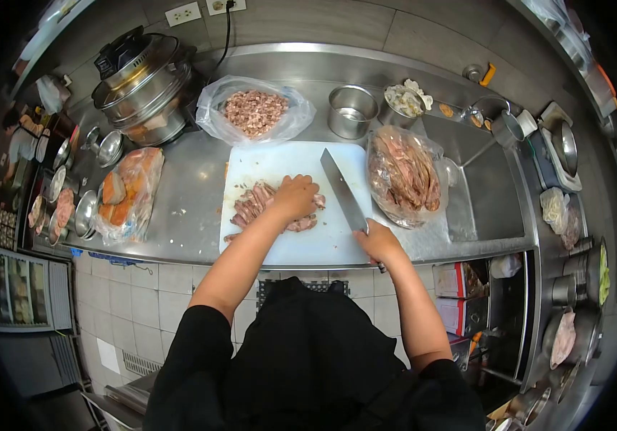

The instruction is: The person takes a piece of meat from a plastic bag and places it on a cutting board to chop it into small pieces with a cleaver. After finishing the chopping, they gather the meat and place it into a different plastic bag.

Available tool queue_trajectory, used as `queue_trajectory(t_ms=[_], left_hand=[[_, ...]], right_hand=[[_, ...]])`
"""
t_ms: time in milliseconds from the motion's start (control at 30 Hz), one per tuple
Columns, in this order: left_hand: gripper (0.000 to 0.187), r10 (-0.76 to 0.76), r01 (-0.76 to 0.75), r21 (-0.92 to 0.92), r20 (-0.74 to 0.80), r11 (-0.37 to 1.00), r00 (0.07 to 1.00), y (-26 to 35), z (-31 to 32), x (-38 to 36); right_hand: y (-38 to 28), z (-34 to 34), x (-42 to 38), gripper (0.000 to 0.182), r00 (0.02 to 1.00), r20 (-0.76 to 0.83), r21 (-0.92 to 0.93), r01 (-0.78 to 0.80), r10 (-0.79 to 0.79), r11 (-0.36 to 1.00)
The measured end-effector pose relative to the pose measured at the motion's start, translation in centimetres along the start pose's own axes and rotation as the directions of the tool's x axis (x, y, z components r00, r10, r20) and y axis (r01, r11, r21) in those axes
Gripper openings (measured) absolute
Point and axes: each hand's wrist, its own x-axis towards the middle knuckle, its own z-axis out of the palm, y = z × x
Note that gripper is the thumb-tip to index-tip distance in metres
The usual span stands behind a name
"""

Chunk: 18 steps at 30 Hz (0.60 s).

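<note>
My right hand (379, 243) is wrapped round the handle of a large kitchen knife (345, 194). Its broad blade points away from me over the right part of the white cutting board (265, 159). On the board's left and middle lies a pile of reddish meat strips (252, 207). My left hand (297, 197) is over the right end of this pile, its fingers bent down onto the strips. The blade is apart from the meat and from my left hand. Small scraps dot the board.
Behind the board sits an open plastic bag of diced meat (254, 113), beside a steel pot (352, 111) and a container of pale pieces (404, 100). Bagged meat (403, 176) stands right, before the sink (495, 208). Another filled bag (130, 194) lies left. A person works far left.
</note>
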Motion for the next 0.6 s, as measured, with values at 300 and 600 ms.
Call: queue_trajectory(t_ms=[300, 600], left_hand=[[0.024, 0.067, -0.098, -0.174, -0.175, 0.98, 0.982, -0.7, 3.5, 1.1], [0.031, -0.003, -0.003, -0.137, -0.041, 0.991, 0.999, 1.1, 1.6, -0.3]], right_hand=[[0.7, 0.2, -0.1, 0.04, 1.0, -0.018, 0.053, 0.001, 0.0, 0.999], [0.6, 0.0, 0.3, 0.047, 1.0, 0.022, 0.05, -0.002, 0.001, 0.999]])
